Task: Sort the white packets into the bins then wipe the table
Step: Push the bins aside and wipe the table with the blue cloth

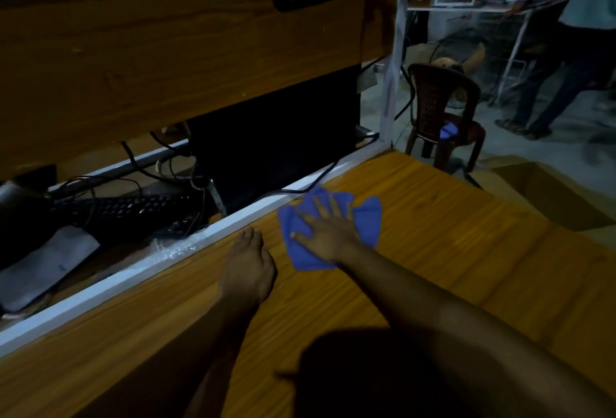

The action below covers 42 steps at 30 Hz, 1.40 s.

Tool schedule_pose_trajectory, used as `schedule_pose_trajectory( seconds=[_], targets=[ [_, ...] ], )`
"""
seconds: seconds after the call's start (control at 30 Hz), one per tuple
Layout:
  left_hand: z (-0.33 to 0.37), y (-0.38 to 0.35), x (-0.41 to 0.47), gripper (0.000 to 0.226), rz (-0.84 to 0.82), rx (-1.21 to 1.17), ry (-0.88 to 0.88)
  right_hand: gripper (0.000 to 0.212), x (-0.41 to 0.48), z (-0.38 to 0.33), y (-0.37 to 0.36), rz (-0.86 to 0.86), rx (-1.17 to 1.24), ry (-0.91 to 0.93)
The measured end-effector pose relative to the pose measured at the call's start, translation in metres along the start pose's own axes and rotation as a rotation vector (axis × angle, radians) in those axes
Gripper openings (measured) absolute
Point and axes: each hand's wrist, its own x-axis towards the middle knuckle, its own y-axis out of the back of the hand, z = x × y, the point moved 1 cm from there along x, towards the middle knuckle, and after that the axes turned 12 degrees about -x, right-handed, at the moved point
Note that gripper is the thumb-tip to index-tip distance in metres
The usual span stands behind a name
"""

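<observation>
A blue cloth (368, 217) lies crumpled on the wooden table (450, 234) near its white far edge. My right hand (325, 226) is pressed flat on the cloth, fingers spread toward the edge. My left hand (248, 266) rests palm down on the bare wood just left of the cloth, fingers together, holding nothing. No white packets or bins show in the head view.
Beyond the white edge (186, 251) lie a black keyboard (123, 209), cables and a dark box. A brown plastic chair (440, 114) stands at the back right, and a person (566, 61) walks there. An open cardboard box (553, 191) sits right of the table.
</observation>
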Motion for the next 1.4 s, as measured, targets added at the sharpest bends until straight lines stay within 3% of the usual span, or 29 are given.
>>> schedule_pose_trajectory(
  seconds=[0.1, 0.17, 0.23, 0.33, 0.43, 0.57, 0.63, 0.73, 0.8, 0.87, 0.93, 1.07, 1.2, 1.3, 1.4],
  targets=[
    [0.0, 0.003, -0.007, 0.068, -0.032, 0.059, -0.013, 0.074, -0.051, 0.02, -0.003, 0.011, -0.002, 0.158],
    [-0.002, 0.001, -0.013, 0.066, -0.094, 0.128, -0.012, 0.076, -0.062, 0.056, 0.001, 0.0, -0.005, 0.033],
    [-0.006, 0.0, -0.025, 0.066, -0.16, 0.167, -0.021, 0.071, -0.064, 0.079, 0.005, -0.023, 0.03, -0.215],
    [-0.007, 0.003, -0.049, 0.066, -0.212, 0.175, -0.032, 0.073, -0.068, 0.042, 0.003, -0.044, -0.005, -0.333],
    [-0.003, 0.01, -0.065, 0.064, -0.209, 0.163, -0.048, 0.07, -0.111, -0.014, -0.002, -0.01, -0.008, -0.181],
    [-0.004, 0.014, -0.087, 0.065, -0.25, 0.141, -0.088, 0.075, -0.205, -0.005, -0.001, -0.013, -0.018, 0.006],
    [-0.007, 0.017, -0.097, 0.067, -0.285, 0.14, -0.105, 0.084, -0.229, 0.032, 0.0, -0.017, -0.027, -0.114],
    [-0.01, 0.019, -0.115, 0.073, -0.304, 0.153, -0.133, 0.071, -0.239, 0.094, 0.005, -0.033, 0.024, -0.476],
    [-0.011, 0.02, -0.123, 0.079, -0.29, 0.14, -0.137, 0.071, -0.231, 0.098, 0.009, -0.061, 0.058, -0.607],
    [-0.008, 0.021, -0.131, 0.082, -0.292, 0.132, -0.133, 0.074, -0.222, 0.063, 0.006, -0.094, 0.04, -0.544],
    [-0.001, 0.019, -0.141, 0.084, -0.288, 0.135, -0.149, 0.074, -0.231, 0.014, 0.0, -0.078, 0.0, -0.35],
    [0.012, 0.015, -0.165, 0.078, -0.284, 0.118, -0.17, 0.076, -0.299, -0.026, -0.004, 0.013, -0.031, -0.122],
    [0.016, 0.022, -0.187, 0.068, -0.263, 0.087, -0.14, 0.086, -0.339, 0.045, -0.004, 0.017, -0.017, -0.246],
    [0.017, 0.023, -0.208, 0.067, -0.237, 0.097, -0.101, 0.075, -0.337, 0.107, 0.001, -0.03, -0.021, -0.434],
    [0.017, 0.025, -0.225, 0.067, -0.209, 0.085, -0.07, 0.071, -0.328, 0.1, 0.003, -0.073, 0.019, -0.516]
  ],
)
